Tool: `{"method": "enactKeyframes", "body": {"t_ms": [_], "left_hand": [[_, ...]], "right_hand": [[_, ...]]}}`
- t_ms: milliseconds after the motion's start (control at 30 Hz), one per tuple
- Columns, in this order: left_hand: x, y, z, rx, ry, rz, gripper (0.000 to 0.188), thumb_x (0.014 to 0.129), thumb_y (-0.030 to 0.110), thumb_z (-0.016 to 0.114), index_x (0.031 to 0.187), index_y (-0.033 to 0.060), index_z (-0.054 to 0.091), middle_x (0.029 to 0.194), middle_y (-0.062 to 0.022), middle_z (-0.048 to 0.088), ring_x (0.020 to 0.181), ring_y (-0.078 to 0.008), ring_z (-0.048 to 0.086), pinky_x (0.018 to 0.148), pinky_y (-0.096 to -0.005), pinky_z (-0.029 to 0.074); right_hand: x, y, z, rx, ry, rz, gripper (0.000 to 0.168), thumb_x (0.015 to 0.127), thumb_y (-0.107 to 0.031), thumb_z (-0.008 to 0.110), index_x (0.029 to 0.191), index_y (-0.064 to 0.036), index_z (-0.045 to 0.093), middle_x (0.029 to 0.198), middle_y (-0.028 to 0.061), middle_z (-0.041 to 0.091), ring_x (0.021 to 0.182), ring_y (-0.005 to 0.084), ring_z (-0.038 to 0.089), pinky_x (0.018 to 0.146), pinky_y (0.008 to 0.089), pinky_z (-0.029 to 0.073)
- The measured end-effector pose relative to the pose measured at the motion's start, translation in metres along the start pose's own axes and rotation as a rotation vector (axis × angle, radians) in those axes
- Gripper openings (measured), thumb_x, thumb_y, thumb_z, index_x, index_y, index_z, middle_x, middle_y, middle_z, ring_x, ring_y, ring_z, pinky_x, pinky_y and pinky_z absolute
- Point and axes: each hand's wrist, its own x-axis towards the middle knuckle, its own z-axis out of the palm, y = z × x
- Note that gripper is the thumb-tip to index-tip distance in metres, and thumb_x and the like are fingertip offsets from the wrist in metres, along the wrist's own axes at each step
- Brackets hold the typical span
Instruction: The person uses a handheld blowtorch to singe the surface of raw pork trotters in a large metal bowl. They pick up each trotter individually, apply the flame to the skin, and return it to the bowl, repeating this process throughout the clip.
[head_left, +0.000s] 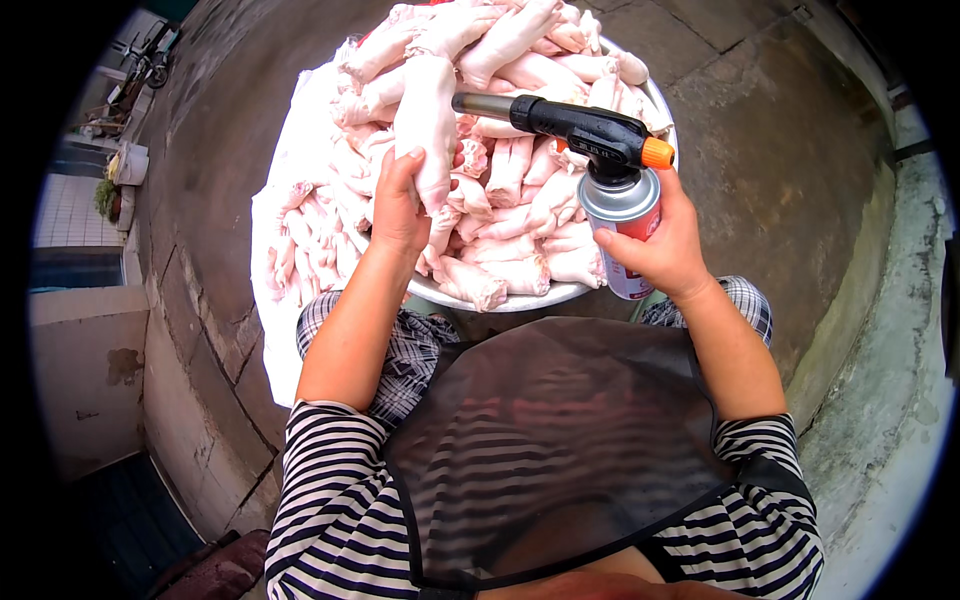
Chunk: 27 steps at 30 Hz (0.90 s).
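My left hand (397, 206) grips a pale pig's trotter (425, 112) near its lower end, holding it up above a heap of trotters (517, 169). In my right hand (671, 251) is a gas canister (621, 217) with a black blowtorch head (589, 129) fitted on top. The torch's metal nozzle (480, 103) points left, its tip right beside the held trotter; I can make out no flame. An orange knob (658, 153) sits at the torch's rear. The heap fills a round metal basin (540, 302) in front of my knees.
White sheeting (277, 180) lies left of the basin, with more trotters (307, 247) on it. Wet-looking concrete floor (772, 135) surrounds the basin. A low concrete ledge (870, 352) runs along the right. Far left are a potted plant (107, 199) and a parked two-wheeler (150, 60). A dark apron (555, 450) covers my lap.
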Motion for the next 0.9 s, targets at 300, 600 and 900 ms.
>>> {"method": "enactKeyframes", "body": {"t_ms": [300,600,900], "left_hand": [[-0.001,-0.0009,-0.003,-0.034,0.0,-0.077,0.053,0.083,0.033,0.052,0.124,0.0001,0.046,0.107,-0.015,0.064,0.093,-0.0208,0.064,0.07,-0.0301,0.052],[-0.0029,0.0005,-0.0048,-0.048,-0.02,-0.126,0.069,0.08,0.043,0.056,0.131,-0.001,0.044,0.118,-0.0141,0.061,0.101,-0.0203,0.062,0.076,-0.0274,0.051],[-0.0056,0.0008,-0.0028,-0.146,-0.038,-0.163,0.063,0.082,0.042,0.053,0.127,-0.0019,0.047,0.111,-0.016,0.063,0.096,-0.0226,0.064,0.074,-0.0309,0.053]], "right_hand": [[0.0006,0.0033,-0.0011,-0.049,0.055,-0.013,0.081,0.065,-0.015,0.08,0.134,-0.004,0.038,0.109,0.0108,0.061,0.099,0.0177,0.061,0.088,0.0312,0.047],[0.0005,0.0028,-0.0023,-0.054,0.067,-0.003,0.08,0.067,-0.015,0.079,0.135,-0.003,0.038,0.109,0.0111,0.06,0.099,0.0183,0.061,0.089,0.0312,0.048],[0.0019,0.0005,-0.003,0.023,0.077,0.034,0.076,0.068,-0.014,0.079,0.132,-0.003,0.039,0.109,0.0102,0.06,0.098,0.0167,0.06,0.088,0.0305,0.048]]}}
